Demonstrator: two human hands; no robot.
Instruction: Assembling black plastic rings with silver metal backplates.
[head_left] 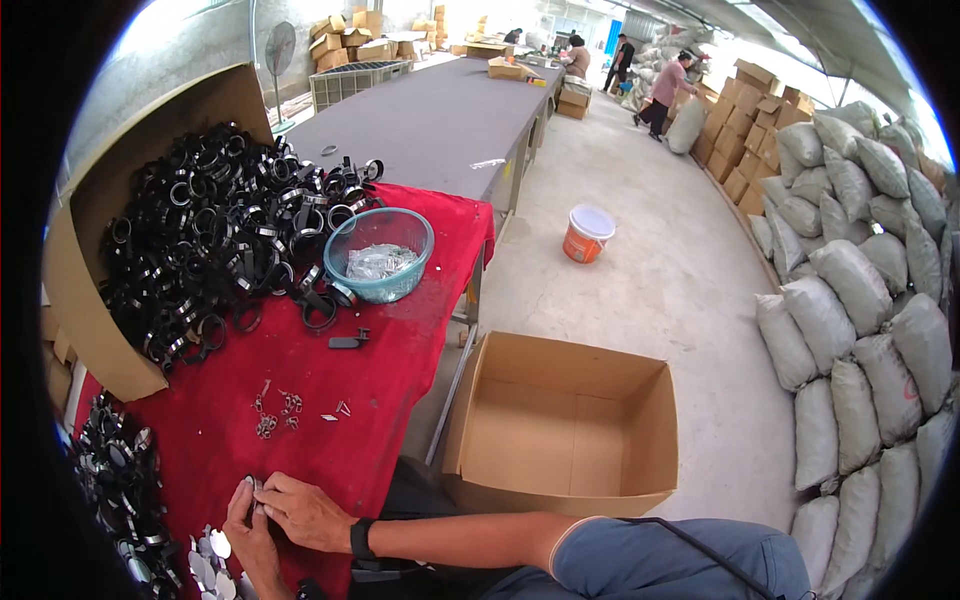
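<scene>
My left hand (250, 542) and my right hand (312, 514) meet low over the red cloth (340, 390), fingertips pinched together around something small. The fingers hide most of it, so I cannot make out its kind. Beside my left hand lie several flat silver discs (208, 570). Farther left is a heap of black parts with pale round faces (118, 480). Just beyond my hands are small metal clips (268, 420) and a few thin metal pins (343, 408). A loose black part (348, 340) rests farther up the cloth.
A tipped cardboard box (95, 300) spills a big pile of black-and-silver rings (220, 225). Near it stands a teal basket (425, 245) holding clear small packets. An open carton (570, 430) is right of the table. Beyond are an orange bucket (585, 243), stacked sacks (850, 285) and several people.
</scene>
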